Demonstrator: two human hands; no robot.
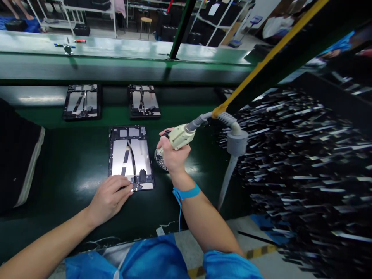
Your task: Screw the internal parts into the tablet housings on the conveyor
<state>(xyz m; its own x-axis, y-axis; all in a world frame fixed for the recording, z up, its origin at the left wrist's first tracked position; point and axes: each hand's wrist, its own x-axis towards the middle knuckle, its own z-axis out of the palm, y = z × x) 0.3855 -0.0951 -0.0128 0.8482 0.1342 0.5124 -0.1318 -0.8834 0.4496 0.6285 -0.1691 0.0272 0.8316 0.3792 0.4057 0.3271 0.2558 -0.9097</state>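
Note:
An opened tablet chassis (130, 157) lies flat on the dark green bench (72, 162) in front of me, its silver inner plate and black cables showing. My left hand (110, 197) rests on its near edge, fingers curled and pressing down by the bottom corner. To the right of the chassis, my right hand (171, 153) is wrapped round a beige electric screwdriver (181, 136), pointed down over a small round dish (160, 161). A grey hose and a yellow cable (261, 64) run up from the tool. A blue wrist strap (186, 192) circles my right wrist.
Two more opened tablet chassis, one on the left (82, 101) and one to its right (144, 100), lie farther back on the conveyor. A black tray (17, 155) sits at the left edge. Hand tools (68, 45) lie on the far shelf. A dark green post (181, 27) rises behind, and blurred racks (305, 174) fill the right.

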